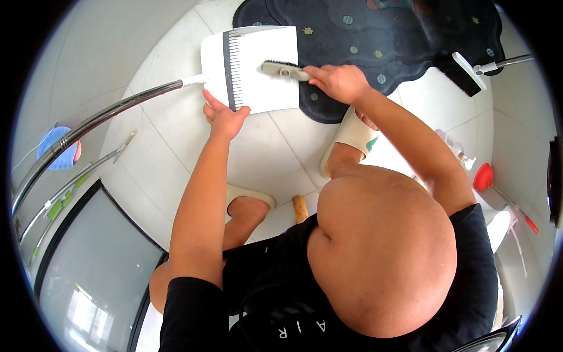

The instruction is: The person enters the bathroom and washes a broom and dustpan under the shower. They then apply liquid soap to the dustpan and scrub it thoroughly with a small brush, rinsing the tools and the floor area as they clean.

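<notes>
A white dustpan point(268, 88) with a dark comb strip lies at the upper middle, its metal pole running to the left. My left hand point(225, 115) is at the dustpan's near left edge, fingers spread, thumb by the comb strip; how firmly it grips is hidden. My right hand point(341, 81) is closed round the handle of a small beige hand brush point(285, 70). The brush is over the right part of the pan, its dark bristles facing away from me. At the upper right lies a broom head point(467, 72) with black bristles and a metal pole.
A dark patterned mat point(369, 48) covers the tiles beyond and beside the pan. My slippered feet stand on tiles below. A red plunger point(484, 177) and a pump bottle point(466, 160) are at right. A blue round object point(59, 147), more poles and a black-framed panel point(101, 264) are at left.
</notes>
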The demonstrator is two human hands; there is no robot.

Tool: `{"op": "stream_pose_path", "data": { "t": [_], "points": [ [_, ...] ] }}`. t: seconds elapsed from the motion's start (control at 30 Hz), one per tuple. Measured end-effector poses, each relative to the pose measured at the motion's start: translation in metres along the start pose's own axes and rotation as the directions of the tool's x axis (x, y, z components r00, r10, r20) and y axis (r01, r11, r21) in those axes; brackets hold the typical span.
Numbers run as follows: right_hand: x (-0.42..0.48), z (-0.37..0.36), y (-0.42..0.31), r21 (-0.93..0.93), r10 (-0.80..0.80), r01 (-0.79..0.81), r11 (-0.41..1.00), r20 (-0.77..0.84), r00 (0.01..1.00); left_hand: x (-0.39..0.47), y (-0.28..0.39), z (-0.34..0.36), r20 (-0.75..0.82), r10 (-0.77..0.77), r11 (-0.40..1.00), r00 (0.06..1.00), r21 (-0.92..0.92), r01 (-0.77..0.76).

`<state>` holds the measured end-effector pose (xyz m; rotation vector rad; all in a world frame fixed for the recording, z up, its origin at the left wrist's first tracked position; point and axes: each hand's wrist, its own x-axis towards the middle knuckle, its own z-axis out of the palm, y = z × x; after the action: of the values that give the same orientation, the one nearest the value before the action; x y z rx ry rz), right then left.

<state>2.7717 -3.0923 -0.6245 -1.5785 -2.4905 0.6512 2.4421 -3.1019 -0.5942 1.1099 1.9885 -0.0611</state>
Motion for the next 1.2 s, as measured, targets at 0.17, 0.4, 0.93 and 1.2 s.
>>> {"op": "stream_pose_path", "data": {
  "t": [0.17,0.4,0.93,1.2],
  "points": [
    [-0.022,0.016,-0.011,-0.073,-0.136,0.138,0.988,0.026,0.990,0.000,0.001,0.000,0.003,0.002,1.000,1.000,-0.003,-0.002],
    [0.002,0.005,0.009,-0.106,-0.046,0.054,0.993,0.074,0.996,0.002,-0.005,0.000,-0.013,0.006,1.000,1.000,0.030,-0.006],
    [0.017,0.013,0.003,0.013,0.108,-0.109,0.994,0.039,0.993,0.000,0.003,-0.001,0.012,-0.001,0.999,1.000,0.045,0.001],
    [0.032,0.000,0.037,-0.013,0.106,-0.107,0.994,-0.082,0.991,-0.002,0.004,-0.001,-0.004,-0.006,0.999,1.000,0.047,0.006]
  ]
}}
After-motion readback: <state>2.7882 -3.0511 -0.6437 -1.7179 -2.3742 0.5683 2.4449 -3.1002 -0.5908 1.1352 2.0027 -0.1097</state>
